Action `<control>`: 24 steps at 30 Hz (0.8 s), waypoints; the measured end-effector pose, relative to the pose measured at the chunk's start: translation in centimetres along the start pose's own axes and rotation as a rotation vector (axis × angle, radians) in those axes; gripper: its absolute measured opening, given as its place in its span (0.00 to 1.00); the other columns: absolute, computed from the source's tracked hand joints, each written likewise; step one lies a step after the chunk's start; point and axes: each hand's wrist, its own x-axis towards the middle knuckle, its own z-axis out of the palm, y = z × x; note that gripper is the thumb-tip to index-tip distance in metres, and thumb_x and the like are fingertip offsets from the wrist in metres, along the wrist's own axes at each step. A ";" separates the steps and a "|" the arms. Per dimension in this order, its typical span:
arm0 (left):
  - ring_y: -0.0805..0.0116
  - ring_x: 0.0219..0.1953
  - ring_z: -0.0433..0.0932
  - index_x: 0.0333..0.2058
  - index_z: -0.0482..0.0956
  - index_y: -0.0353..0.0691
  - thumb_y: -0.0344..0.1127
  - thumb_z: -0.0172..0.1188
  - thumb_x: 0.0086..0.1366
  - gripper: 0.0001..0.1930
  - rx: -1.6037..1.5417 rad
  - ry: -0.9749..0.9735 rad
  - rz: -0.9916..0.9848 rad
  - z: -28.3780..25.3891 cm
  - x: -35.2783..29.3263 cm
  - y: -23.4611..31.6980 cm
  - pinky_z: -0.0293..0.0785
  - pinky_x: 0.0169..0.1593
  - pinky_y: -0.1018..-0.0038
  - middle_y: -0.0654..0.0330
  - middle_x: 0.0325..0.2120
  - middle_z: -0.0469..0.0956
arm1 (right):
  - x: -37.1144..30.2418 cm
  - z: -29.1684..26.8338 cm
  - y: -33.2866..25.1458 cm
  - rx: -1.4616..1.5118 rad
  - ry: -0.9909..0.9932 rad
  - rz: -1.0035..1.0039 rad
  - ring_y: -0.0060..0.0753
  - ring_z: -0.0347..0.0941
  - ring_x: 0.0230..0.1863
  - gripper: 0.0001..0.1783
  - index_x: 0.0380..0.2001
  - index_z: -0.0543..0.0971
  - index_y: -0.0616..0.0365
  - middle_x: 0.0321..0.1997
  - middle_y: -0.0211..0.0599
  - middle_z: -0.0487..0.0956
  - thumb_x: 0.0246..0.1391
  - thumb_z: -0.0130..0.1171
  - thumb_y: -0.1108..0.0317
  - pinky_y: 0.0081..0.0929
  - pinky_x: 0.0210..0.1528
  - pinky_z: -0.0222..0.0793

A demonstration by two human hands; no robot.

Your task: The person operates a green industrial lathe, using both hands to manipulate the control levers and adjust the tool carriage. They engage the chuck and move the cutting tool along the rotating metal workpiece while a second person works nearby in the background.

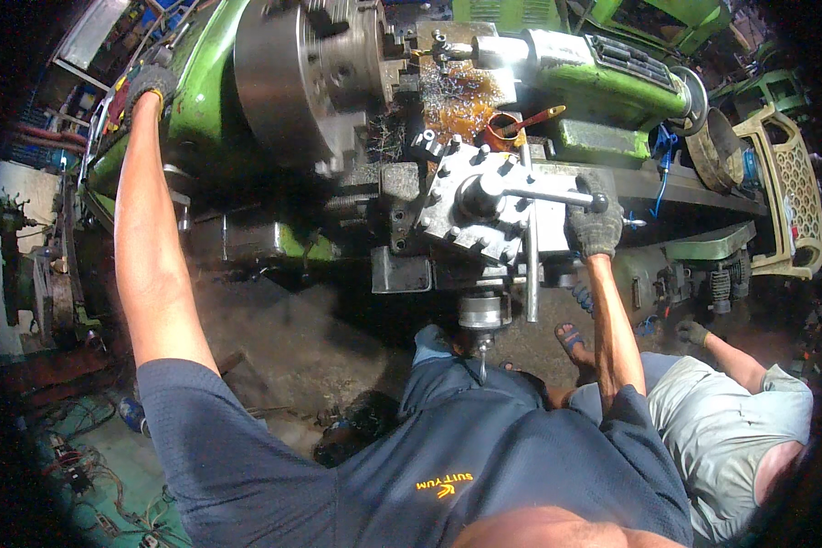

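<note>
From afar, I had the left hand [150, 86] at the headstock [205, 78], right hand [595, 226] at the toolpost lever [550, 194], finger grips indiscernible; steadiness seemed wise.

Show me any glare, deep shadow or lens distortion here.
In the head view, light glares on the tailstock quill and tool post; also head view: deep shadow darkens part of the floor; same view: fisheye image is round, with black corners.

Gloved hands [596, 219] reach over a green lathe [203, 80].
</note>
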 end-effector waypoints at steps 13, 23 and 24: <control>0.46 0.58 0.76 0.49 0.82 0.36 0.51 0.49 0.64 0.26 0.118 0.024 0.090 -0.4 -0.4 -0.2 0.71 0.60 0.56 0.44 0.55 0.77 | 0.1 -0.1 0.0 -0.045 -0.020 -0.009 0.53 0.77 0.51 0.19 0.45 0.82 0.54 0.49 0.46 0.81 0.46 0.63 0.65 0.43 0.56 0.71; 0.49 0.61 0.74 0.53 0.81 0.40 0.44 0.50 0.61 0.25 0.145 -0.052 0.091 -1.4 -1.0 1.1 0.69 0.63 0.58 0.46 0.58 0.74 | 0.0 0.5 1.0 -0.068 0.028 -0.042 0.54 0.76 0.54 0.21 0.46 0.82 0.54 0.49 0.47 0.81 0.46 0.64 0.65 0.43 0.58 0.70; 0.49 0.61 0.74 0.52 0.81 0.40 0.44 0.50 0.61 0.24 0.164 -0.060 0.105 -1.6 -1.2 1.1 0.69 0.63 0.58 0.46 0.58 0.74 | -0.1 0.4 0.8 -0.054 0.040 -0.046 0.55 0.76 0.54 0.20 0.46 0.82 0.54 0.50 0.47 0.81 0.46 0.64 0.65 0.43 0.58 0.70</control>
